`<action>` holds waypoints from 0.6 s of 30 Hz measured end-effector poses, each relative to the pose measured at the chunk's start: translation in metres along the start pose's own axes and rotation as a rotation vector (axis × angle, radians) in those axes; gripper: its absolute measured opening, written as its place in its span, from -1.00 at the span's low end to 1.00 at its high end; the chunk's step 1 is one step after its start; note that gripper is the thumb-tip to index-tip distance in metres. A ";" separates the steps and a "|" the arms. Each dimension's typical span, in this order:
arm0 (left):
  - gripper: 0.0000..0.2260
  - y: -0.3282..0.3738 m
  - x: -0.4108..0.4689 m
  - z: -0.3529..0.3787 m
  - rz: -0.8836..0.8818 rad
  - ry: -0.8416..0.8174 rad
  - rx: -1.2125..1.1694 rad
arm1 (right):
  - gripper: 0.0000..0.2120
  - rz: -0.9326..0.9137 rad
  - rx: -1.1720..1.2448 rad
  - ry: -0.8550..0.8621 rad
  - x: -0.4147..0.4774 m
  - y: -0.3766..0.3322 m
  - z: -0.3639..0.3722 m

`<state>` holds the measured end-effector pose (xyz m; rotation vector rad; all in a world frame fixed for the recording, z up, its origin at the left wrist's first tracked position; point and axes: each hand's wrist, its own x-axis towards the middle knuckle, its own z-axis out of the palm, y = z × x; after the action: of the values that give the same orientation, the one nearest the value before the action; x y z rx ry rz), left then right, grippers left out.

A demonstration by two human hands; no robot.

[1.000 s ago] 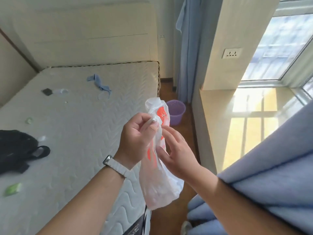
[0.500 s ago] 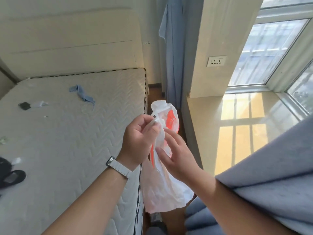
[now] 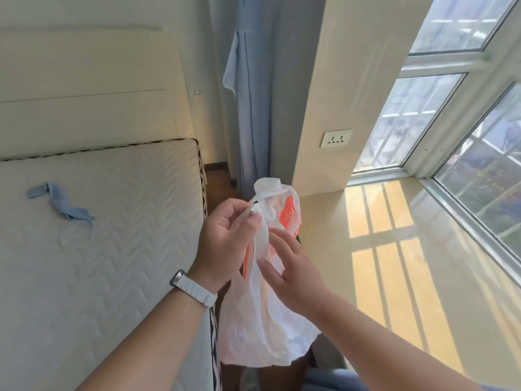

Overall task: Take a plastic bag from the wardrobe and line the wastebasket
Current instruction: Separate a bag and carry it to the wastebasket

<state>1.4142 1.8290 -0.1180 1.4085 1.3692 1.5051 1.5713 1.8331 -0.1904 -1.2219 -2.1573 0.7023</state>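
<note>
Your left hand [image 3: 228, 241] pinches the plastic bag [image 3: 262, 328] near its top with curled fingers [image 3: 236, 205]. Your right hand [image 3: 293, 273] rests nearly straight fingers on it just below. The mattress [image 3: 98, 263] lies to their left.

Bag print: the orange lettering on your plastic bag [image 3: 262, 320], just past your left fingertips, is too blurred to read.
Bag top: your left hand [image 3: 225, 241] pinches it, and its curled fingers hide the film inside them.
Right hand [image 3: 293, 266]: you cannot tell whether its fingers pinch the film or only lie on it.
Forearms: both run off the bottom edge.
Below your fingers: the bag covers the floor.
</note>
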 end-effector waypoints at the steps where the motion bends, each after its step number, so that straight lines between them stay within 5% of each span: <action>1: -0.79 -0.004 0.014 -0.002 0.003 -0.015 0.002 | -0.51 0.017 -0.009 0.001 0.013 0.002 0.001; 18: -0.93 -0.078 0.180 -0.004 -0.094 -0.104 0.122 | -0.52 0.108 0.045 -0.062 0.165 0.073 0.024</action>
<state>1.3588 2.0161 -0.1422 1.4544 1.4626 1.2887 1.5268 2.0068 -0.2217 -1.3167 -2.1259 0.8403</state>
